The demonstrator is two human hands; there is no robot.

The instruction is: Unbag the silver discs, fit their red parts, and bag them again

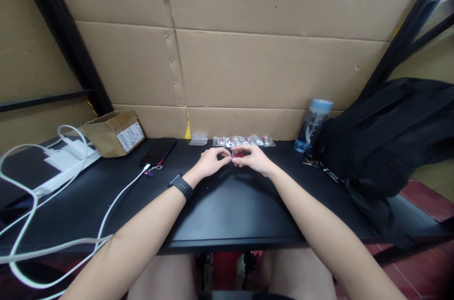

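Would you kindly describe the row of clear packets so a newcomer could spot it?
Follow the cardboard wall down to the back of the black table. There, just beyond the left hand and right hand, lies the row of clear packets. Silvery and red bits show inside it, unlike the plain plastic piece to its left.

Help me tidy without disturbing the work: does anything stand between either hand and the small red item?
Nothing visible does: the fingertips of the left hand and right hand are at the small red item. The row of clear packets lies beyond it, toward the cardboard wall, not between.
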